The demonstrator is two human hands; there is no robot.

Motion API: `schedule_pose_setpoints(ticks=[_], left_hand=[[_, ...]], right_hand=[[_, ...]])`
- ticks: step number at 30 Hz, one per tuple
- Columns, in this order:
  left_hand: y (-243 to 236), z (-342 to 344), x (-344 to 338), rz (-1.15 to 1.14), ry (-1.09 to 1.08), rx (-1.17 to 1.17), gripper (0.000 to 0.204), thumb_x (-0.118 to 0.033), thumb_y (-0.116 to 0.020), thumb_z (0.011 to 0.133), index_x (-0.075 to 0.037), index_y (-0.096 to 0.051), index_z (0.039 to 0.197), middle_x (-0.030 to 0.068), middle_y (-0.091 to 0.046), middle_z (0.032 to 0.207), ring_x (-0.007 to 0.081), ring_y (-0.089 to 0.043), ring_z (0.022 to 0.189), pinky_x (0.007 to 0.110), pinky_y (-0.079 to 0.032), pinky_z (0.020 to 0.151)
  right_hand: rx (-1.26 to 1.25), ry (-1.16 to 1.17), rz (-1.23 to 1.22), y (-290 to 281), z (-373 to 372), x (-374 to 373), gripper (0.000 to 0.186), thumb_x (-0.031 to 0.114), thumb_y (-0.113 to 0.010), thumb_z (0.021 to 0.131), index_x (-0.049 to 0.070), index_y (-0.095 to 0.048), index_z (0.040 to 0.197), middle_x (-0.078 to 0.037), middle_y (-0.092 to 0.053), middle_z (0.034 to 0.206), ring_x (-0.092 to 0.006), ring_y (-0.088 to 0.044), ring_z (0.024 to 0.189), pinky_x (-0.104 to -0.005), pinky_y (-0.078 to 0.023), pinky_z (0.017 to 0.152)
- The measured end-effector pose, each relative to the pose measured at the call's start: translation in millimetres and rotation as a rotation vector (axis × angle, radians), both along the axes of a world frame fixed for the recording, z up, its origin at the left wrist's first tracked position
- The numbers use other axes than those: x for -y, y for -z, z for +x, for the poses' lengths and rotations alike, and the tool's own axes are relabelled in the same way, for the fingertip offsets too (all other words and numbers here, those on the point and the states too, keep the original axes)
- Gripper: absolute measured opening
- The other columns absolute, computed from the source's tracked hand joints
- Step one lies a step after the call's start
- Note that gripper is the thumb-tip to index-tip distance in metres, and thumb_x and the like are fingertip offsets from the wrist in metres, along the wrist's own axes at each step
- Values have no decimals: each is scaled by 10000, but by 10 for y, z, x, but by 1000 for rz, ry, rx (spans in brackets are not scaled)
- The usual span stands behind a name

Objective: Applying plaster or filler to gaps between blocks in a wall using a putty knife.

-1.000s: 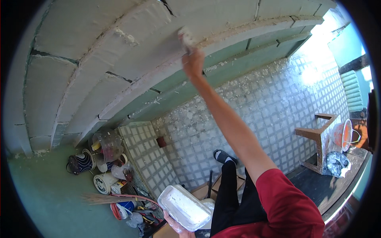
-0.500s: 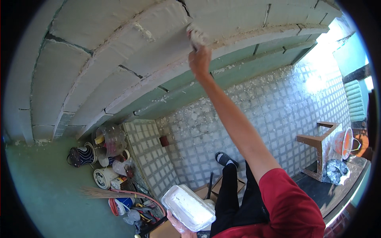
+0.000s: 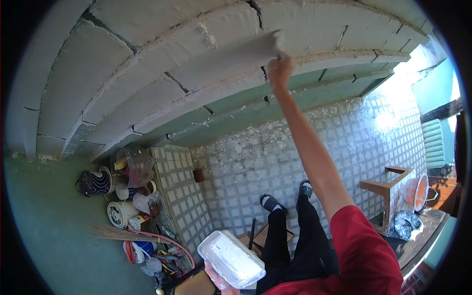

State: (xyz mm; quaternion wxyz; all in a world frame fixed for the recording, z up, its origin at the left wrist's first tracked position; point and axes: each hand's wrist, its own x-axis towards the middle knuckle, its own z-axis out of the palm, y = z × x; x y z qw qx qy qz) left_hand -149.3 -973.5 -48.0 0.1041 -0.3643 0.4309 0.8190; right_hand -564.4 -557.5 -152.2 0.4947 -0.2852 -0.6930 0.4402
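Note:
My right hand [image 3: 281, 71] is stretched out to the wall, closed round what looks like a putty knife [image 3: 278, 43] caked with white paste. Its working end meets the pale block wall [image 3: 142, 93], just above a ledge between two courses. A smooth, darker grey streak runs along the wall to the left of the tool. Low in the picture, my left hand [image 3: 220, 279] grips a white rectangular plastic tub [image 3: 231, 258] from its near left side. White paste coats the inside of the tub. Most of my left fingers are hidden under it.
A tiled step [image 3: 177, 182] stands left of my feet, beside buckets [image 3: 123, 215], a straw broom [image 3: 110, 232] and a hose. To the right are a brown stool [image 3: 391, 191] and an orange bucket [image 3: 417, 191] on a bench. White crumbs litter the tiled floor [image 3: 246, 162].
My right hand has moved right along the wall with the putty knife, and the grey streak behind it is longer. The tub stays in my left hand. Both my feet now show.

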Motion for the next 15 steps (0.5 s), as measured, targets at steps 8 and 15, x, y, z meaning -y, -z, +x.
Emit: schedule_pose_setpoints(ticks=[8,15], left_hand=[[-219,-88,-24,-11,24,-14,646,-535,-412,916,-79,-410,1375,108,-524,1303,286,-525,1182,417,-449,989],[-606,-234,-79,131,145,-232,662,-496,-426,916,-65,-361,1414,122,-484,1361,293,-517,1201,431,-443,1006]], right_hand=[[264,-448,230,142,432,681,367,19,-565,713,-75,-591,1067,-253,-615,1026,-427,-588,920,-485,-455,836],[-537,-892,-1405,-435,2222,411,498,41,-551,828,-66,-425,1298,-162,-576,1224,-278,-605,1078,-399,-506,947]])
